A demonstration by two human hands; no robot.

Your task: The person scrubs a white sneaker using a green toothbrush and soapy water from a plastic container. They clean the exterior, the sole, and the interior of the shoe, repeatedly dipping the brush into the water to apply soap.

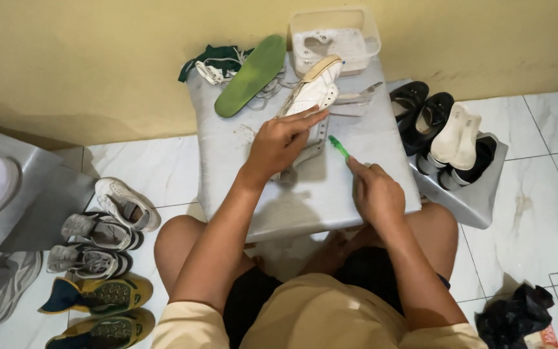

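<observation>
White sneaker [312, 92] on grey covered work surface [369, 194], toe toward wall. Left hand [281, 141] flat on it, fingers pressed together, steadying. Right hand [376, 192] fingers closed round green brush [338, 147], bristle end near shoe. Green insole [251, 75], plastic tub [334, 39] behind. Shoe pairs on floor tiles [156, 168] both sides.

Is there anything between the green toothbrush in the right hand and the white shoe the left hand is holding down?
Nothing visible. The right hand holds the green toothbrush just right of the white shoe, with only bare grey board between them. The left hand presses on the shoe from the other side.
</observation>
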